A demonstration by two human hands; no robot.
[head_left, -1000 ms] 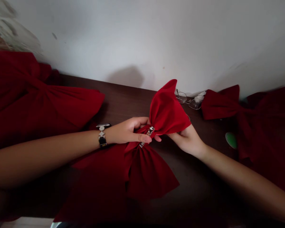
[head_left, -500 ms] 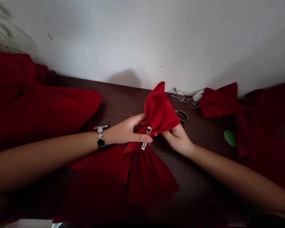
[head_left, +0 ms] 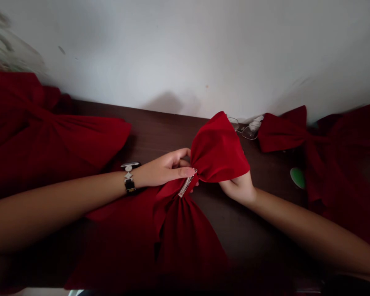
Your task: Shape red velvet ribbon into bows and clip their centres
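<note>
My left hand [head_left: 163,170], with a silver-and-black link bracelet [head_left: 128,176] on its wrist, is closed in a pinch, its thumb bearing on a narrow silver metal clip [head_left: 186,183] at the gathered knot of a large deep-red fabric bow [head_left: 217,150], which sits near the middle of the frame. My right hand [head_left: 239,189] lies under the bow's upper loop, its fingers hidden behind the cloth, so I cannot tell whether it grips or only props. From this head view, the step in hand looks like seating the clip along the knot, which calls for a firm hold on the gathers. Another red bow [head_left: 49,131] lies at upper left and one more [head_left: 283,133] at right, on a dark wooden table [head_left: 160,119], with wire-framed eyeglasses [head_left: 249,132] just beside the right one.
</note>
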